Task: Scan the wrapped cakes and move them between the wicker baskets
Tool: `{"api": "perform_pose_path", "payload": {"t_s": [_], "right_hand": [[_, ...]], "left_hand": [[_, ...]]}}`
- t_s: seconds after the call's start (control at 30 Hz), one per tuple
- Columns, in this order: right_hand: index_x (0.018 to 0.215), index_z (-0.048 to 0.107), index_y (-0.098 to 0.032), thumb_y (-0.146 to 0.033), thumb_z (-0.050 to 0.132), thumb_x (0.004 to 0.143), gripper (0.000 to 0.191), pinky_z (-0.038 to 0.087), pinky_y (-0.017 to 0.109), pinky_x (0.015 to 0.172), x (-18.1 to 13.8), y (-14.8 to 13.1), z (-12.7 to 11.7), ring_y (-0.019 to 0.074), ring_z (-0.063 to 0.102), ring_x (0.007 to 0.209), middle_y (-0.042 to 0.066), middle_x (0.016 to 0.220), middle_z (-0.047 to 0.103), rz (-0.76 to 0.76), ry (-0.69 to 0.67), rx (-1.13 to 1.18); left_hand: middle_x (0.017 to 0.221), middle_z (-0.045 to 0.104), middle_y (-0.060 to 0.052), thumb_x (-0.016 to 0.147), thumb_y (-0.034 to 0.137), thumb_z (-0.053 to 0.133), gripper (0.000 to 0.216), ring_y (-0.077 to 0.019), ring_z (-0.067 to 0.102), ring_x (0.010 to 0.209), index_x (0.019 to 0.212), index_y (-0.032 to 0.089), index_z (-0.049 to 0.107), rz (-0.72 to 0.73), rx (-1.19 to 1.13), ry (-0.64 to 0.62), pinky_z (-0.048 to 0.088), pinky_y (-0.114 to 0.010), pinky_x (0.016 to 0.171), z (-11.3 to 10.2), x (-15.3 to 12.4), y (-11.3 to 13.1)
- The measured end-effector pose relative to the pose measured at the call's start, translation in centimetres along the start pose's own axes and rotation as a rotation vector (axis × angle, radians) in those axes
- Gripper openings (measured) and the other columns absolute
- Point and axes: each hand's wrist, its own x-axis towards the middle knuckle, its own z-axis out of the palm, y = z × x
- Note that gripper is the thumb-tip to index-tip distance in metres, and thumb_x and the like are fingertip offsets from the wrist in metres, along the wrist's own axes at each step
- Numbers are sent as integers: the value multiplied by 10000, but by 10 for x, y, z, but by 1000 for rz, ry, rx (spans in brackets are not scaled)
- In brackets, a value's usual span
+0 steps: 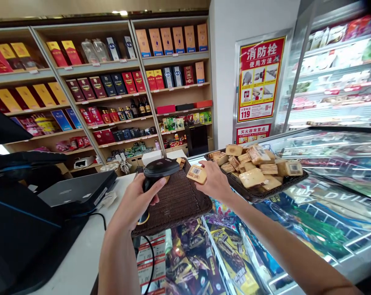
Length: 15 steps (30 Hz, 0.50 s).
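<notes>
Head view. Grips a black handheld scanner (pixel 161 169) in the left hand (pixel 135 201), fingers clenched round the handle, scanner head turned toward the right. Pinches a small wrapped cake (pixel 197 174) in the right hand (pixel 215 183), thumb and fingertips on its edges, barcode label facing the scanner, close to it but apart. Holds that cake in the air over the far side of an empty brown wicker basket (pixel 176 203), between the scanner and a second basket (pixel 254 196) heaped with similar packets. Looks pale tan, squarish and fairly flat, sealed in clear film with a white label on one face. Judged light and somewhat soft; probably crumbly inside, so liable to crush under a hard squeeze. Film likely slick. Best taken by two opposite side edges with the label left uncovered, much as gripped here. Finds the heaped basket on the glass top of a chest freezer (pixel 333 213), the empty one at the edge of a white counter (pixel 81 262). Notes a black cable (pixel 151 258) hanging below the scanner, dark till equipment (pixel 78 190) at left, shelves of boxed bottles (pixel 111 86) behind.
</notes>
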Motion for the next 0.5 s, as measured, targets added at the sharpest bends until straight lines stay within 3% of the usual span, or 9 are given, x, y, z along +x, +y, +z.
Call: {"api": "perform_pose_path", "payload": {"t_s": [0.2,0.5], "right_hand": [[1288,479,-171,-258,660,758,566,495,418,942,2,5,-17,309,539,1164,134,1225,605,-48,40,-55],[1290,492,-150,-264,661,760,567,499,392,898,-1,5,-21,299,540,1140,130,1203,625,-54,-67,-131]], "left_hand": [[640,562,35,759,601,713,436,-144,586,547,864,189,619,39,6,-19,438,-245,514,14,-1,8],[616,553,37,799,557,702,409,-131,550,539,962,190,626,21,-47,-126,405,-231,506,26,0,12]]}}
